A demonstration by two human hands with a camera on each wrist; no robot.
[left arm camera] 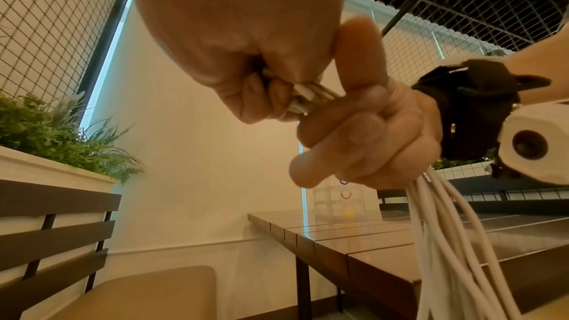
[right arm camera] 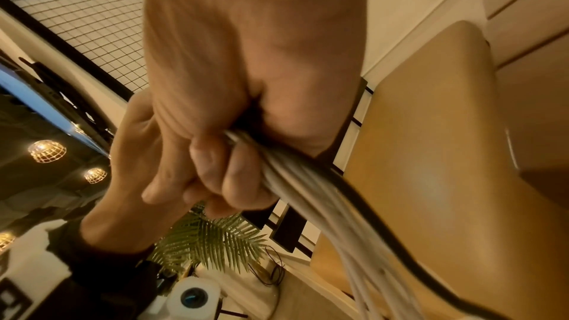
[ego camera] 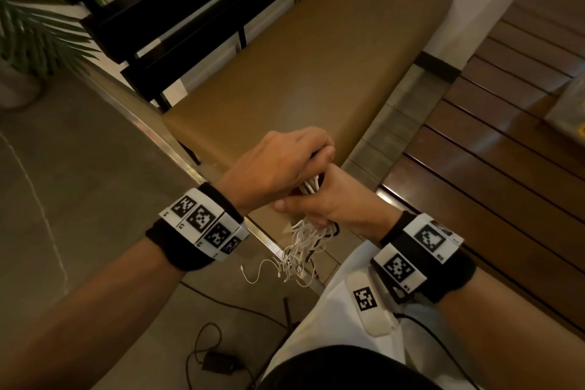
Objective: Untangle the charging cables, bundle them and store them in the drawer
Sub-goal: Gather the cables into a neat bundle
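- Inside both fists the cables vanish; how they cross there can't be told.
- Their dangling ends, lower centre, are too fine to identify plugs.
- The small drawer unit, right of centre, is blurred.

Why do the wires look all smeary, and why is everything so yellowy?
Right wrist view: the cables blur because they sit so near the lens, below the right hand. Left wrist view: the left hand fills the top, soft and bulging from the very wide lens. Head view: warm dim light tints everything; the bench shows a pale sheen.
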